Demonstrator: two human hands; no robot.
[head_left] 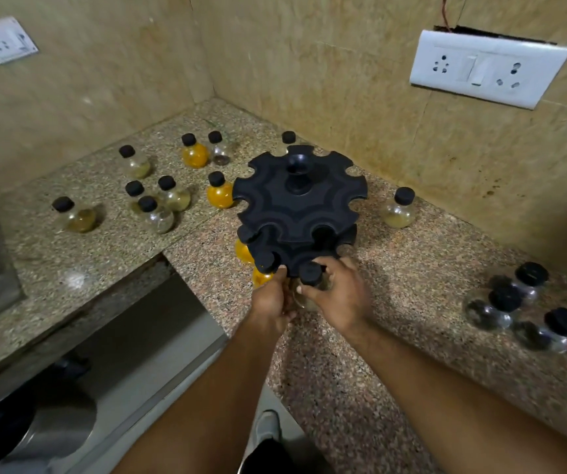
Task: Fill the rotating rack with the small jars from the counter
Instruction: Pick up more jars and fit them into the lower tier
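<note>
A black two-tier rotating rack (297,200) stands on the granite counter (394,268). Two yellow-filled jars (242,251) hang in its lower tier at the front left. My right hand (338,295) grips a clear jar with a black cap (310,273) at the lower tier's front edge. My left hand (271,299) touches the rack's lower rim beside it, fingers curled at the rim. Several black-capped jars (159,203) stand on the counter to the left, three dark ones (528,309) to the right, and one pale jar (400,208) beside the rack.
Tiled walls meet in a corner behind the rack, with a switchboard (487,68) on the right wall and a socket (1,39) on the left. The counter drops off at the lower left onto a steel surface (131,336).
</note>
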